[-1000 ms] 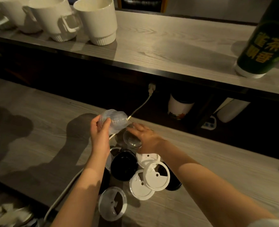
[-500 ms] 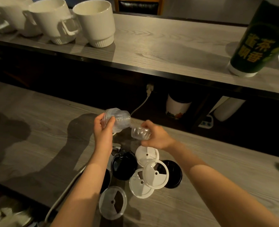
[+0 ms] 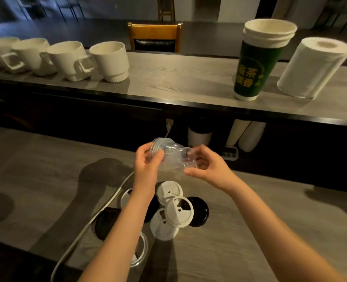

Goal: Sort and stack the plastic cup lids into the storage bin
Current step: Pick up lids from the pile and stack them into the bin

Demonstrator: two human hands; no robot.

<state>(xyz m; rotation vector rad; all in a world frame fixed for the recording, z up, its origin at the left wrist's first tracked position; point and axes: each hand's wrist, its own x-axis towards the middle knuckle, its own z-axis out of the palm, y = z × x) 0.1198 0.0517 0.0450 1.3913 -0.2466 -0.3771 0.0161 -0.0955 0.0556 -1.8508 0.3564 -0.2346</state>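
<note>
My left hand (image 3: 147, 166) grips a nested stack of clear dome lids (image 3: 163, 148) held on its side above the lower counter. My right hand (image 3: 206, 166) pinches a single clear dome lid (image 3: 186, 159) whose end touches the stack. Below my wrists lies a loose pile on the counter: white flat lids (image 3: 178, 211), a black lid (image 3: 200, 213) to the right, another black lid (image 3: 105, 222) to the left, and a clear flat lid (image 3: 141, 248) partly hidden by my left forearm. No storage bin is in view.
A white cable (image 3: 107, 204) runs across the lower counter (image 3: 46, 180) to a plug under the upper shelf (image 3: 178, 82). The shelf carries several white mugs (image 3: 109, 61), a green paper cup stack (image 3: 260, 60) and a paper towel roll (image 3: 313, 67). Cups are stored beneath the shelf.
My right hand lifted a single clear dome lid off the counter and brought it left against the stack in my left hand. The camera tilted up, showing more of the shelf.
</note>
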